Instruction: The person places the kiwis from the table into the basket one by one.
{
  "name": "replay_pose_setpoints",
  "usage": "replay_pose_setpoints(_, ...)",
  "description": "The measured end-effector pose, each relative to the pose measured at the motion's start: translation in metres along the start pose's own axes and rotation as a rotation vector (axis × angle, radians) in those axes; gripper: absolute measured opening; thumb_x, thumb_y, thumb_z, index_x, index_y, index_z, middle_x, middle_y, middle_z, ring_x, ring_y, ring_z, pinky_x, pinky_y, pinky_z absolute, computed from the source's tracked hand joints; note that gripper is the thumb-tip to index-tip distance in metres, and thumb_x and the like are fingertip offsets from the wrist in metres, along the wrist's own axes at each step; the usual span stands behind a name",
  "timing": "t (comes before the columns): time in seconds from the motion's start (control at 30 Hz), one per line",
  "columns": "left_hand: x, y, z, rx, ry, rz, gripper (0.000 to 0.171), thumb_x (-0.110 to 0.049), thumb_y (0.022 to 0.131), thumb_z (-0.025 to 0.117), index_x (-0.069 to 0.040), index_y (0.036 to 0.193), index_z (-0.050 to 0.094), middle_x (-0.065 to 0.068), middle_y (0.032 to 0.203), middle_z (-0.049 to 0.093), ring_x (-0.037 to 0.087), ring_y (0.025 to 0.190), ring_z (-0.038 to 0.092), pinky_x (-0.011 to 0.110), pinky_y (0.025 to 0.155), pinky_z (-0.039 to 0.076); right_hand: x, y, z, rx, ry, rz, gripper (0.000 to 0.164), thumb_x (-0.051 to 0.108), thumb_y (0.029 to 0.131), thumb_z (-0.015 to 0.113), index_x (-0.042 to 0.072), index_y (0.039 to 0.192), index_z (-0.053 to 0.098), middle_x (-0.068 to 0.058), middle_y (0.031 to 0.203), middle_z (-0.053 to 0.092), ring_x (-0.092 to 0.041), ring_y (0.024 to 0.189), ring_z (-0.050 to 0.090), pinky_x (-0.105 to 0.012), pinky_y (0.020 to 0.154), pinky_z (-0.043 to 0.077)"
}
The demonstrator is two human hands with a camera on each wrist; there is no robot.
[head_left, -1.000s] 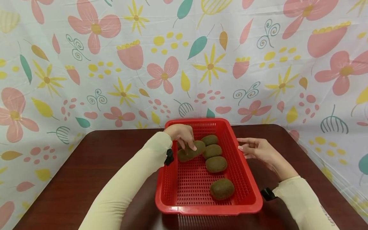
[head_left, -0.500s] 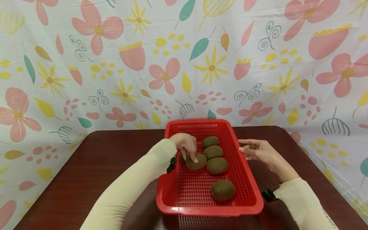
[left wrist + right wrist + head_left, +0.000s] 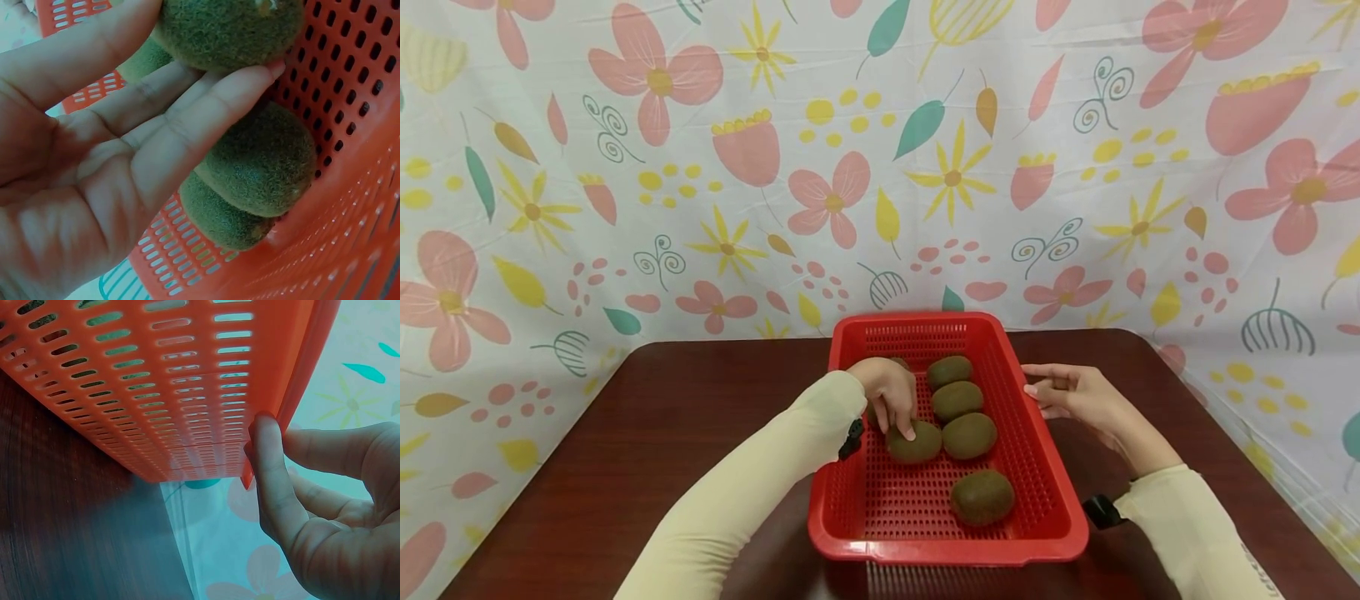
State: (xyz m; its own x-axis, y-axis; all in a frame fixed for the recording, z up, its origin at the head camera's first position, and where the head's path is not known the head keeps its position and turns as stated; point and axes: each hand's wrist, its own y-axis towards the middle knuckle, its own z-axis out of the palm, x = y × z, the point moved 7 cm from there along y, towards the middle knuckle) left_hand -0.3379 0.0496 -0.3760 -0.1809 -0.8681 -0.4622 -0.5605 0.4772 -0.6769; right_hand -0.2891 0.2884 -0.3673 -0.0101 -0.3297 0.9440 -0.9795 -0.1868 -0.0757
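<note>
My left hand (image 3: pixel 887 392) is inside the red plastic basket (image 3: pixel 880 550), its fingers pinching a brown, fuzzy kiwi (image 3: pixel 921 448). In the left wrist view, that kiwi (image 3: pixel 231 31) sits at the fingertips, above other kiwis (image 3: pixel 265 165). The held kiwi lies beside the third kiwi (image 3: pixel 970 436) of the right-hand row. Behind that are two more, a middle kiwi (image 3: pixel 957 401) and a far kiwi (image 3: pixel 949 372). A front kiwi (image 3: pixel 982 497) lies apart near the basket's near end. My left hand partly hides kiwis along the left wall. My right hand (image 3: pixel 1078 396) lightly holds the basket's right rim (image 3: pixel 294 362) between thumb and fingers.
The basket stands on a dark reddish-brown table (image 3: pixel 722 400), near its back edge. A white cloth (image 3: pixel 820 108) printed with flowers and leaves hangs behind the table and along the sides. Slotted basket walls rise around the kiwis.
My left hand has carried the kiwi toward the near end of the basket and down beside the third kiwi of the right-hand row. The right hand stays at the rim.
</note>
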Motion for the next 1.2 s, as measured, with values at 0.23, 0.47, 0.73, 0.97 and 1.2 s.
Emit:
replay_pose_setpoints(0.23,-0.001,0.002,0.002,-0.003,0.043,-0.028,0.042,-0.011,0.082,0.077,-0.004,0.121,0.065,0.009,0.104,0.066,0.018,0.086,0.066,0.026,0.069,0.056,0.0,0.0,-0.001,-0.002,0.003,0.002,0.062,0.02,0.093,0.066,-0.009,0.141,0.04,-0.012,0.099,0.068,-0.02,0.082,0.068,-0.036,0.076,0.057)
replay_pose_setpoints(0.47,-0.004,-0.002,-0.002,-0.048,0.09,-0.028,0.029,-0.008,0.082,0.077,-0.005,0.11,0.07,0.005,0.098,0.067,0.017,0.08,0.067,0.027,0.071,0.056,-0.001,-0.002,-0.003,0.002,-0.006,0.003,0.061,0.02,0.093,0.065,-0.009,0.141,0.04,-0.012,0.1,0.068,-0.02,0.082,0.067,-0.035,0.075,0.057)
replay_pose_setpoints(0.73,-0.012,-0.017,-0.019,-0.082,0.078,0.052,0.021,-0.008,0.084,0.074,-0.002,0.103,0.073,0.006,0.084,0.07,0.021,0.081,0.069,0.035,0.079,0.056,0.0,-0.003,-0.005,0.014,-0.044,-0.011,0.06,0.019,0.094,0.064,-0.01,0.14,0.04,-0.015,0.103,0.067,-0.02,0.083,0.068,-0.037,0.076,0.057)
replay_pose_setpoints(0.97,-0.007,-0.049,-0.047,-0.198,-0.029,0.127,0.018,-0.006,0.091,0.063,0.004,0.103,0.072,0.013,0.091,0.072,0.024,0.088,0.069,0.03,0.074,0.056,0.003,-0.002,-0.005,0.026,-0.113,-0.049,0.057,0.018,0.095,0.062,-0.011,0.139,0.04,-0.021,0.106,0.066,-0.021,0.083,0.069,-0.04,0.075,0.057)
replay_pose_setpoints(1.2,0.031,-0.102,-0.078,-0.566,-0.039,0.268,0.028,-0.014,0.097,0.057,0.006,0.114,0.067,0.017,0.103,0.07,0.03,0.096,0.066,0.037,0.081,0.054,0.028,-0.002,-0.016,-0.047,-0.464,-0.213,0.048,0.022,0.098,0.059,-0.012,0.131,0.05,-0.02,0.105,0.067,-0.028,0.089,0.067,-0.033,0.069,0.056)
